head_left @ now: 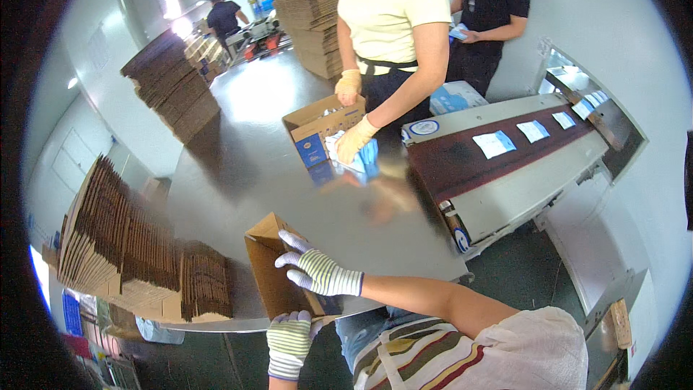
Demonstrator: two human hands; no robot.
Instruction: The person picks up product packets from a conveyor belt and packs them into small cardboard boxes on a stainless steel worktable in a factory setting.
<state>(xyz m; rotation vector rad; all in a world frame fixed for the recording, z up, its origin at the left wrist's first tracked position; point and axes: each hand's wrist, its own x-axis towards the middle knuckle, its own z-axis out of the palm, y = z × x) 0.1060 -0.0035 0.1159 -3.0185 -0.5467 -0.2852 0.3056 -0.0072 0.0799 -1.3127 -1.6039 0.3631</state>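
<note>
A brown cardboard box (266, 267) stands with its top open at the near edge of the metal table (209, 209), in front of me. My left hand (289, 347), in a striped knit glove, grips the box's near edge. My right hand (321, 271), gloved alike, reaches over the right side of the box with its fingers spread and nothing in them. The bottom of the box is partly hidden by that hand.
Folded cardboard stacks (137, 253) line the table's left side. Across from me, a person in yellow gloves handles blue-and-white packets (354, 153) at another box (310, 146). On the right, a conveyor (462, 166) carries several packets (494, 144).
</note>
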